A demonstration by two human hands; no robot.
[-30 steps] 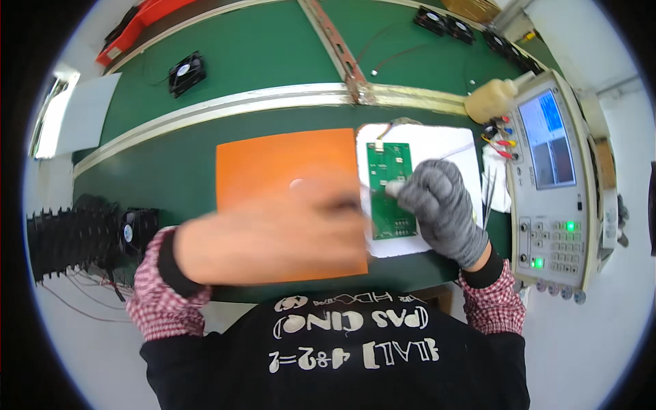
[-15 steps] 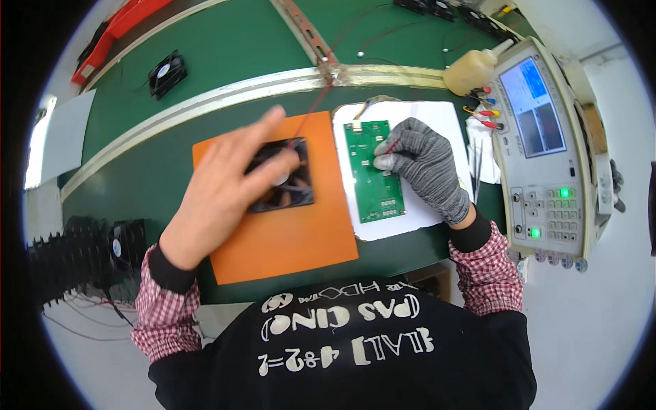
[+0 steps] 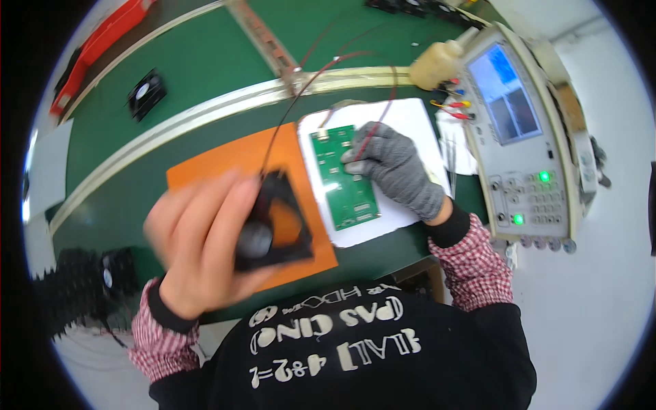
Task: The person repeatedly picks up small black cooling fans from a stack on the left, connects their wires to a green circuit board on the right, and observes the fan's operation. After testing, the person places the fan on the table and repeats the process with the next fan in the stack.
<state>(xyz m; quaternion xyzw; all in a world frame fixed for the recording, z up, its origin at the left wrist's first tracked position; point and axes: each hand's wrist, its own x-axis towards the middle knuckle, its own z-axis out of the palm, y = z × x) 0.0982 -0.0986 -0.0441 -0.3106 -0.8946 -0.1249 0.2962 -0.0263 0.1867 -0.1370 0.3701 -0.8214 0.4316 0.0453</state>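
My bare left hand (image 3: 205,239), blurred by motion, grips a black square cooling fan (image 3: 294,236) by its left side, tilted above an orange mat (image 3: 195,164). Thin dark red wires (image 3: 342,58) run up from the fan and loop across to the right. They come down to my right hand (image 3: 396,167), which wears a grey knit glove with bare fingertips. Its thumb and fingers pinch the wire end over a green circuit board (image 3: 350,198); the tip itself is hidden. The board lies on a white pad (image 3: 410,116), with a white connector (image 3: 323,134) at its upper left corner.
A test instrument (image 3: 526,164) with a lit screen stands at the right, clip leads (image 3: 454,106) and a yellowish bottle (image 3: 434,65) beside it. Tweezers (image 3: 451,160) lie near the pad. Another fan (image 3: 145,92) rests far left; a metal rail (image 3: 205,113) crosses the green table.
My left hand has closed on the fan and raised it off the orange mat, tilting it toward me. My right hand stays over the board. The whole view has shifted slightly.
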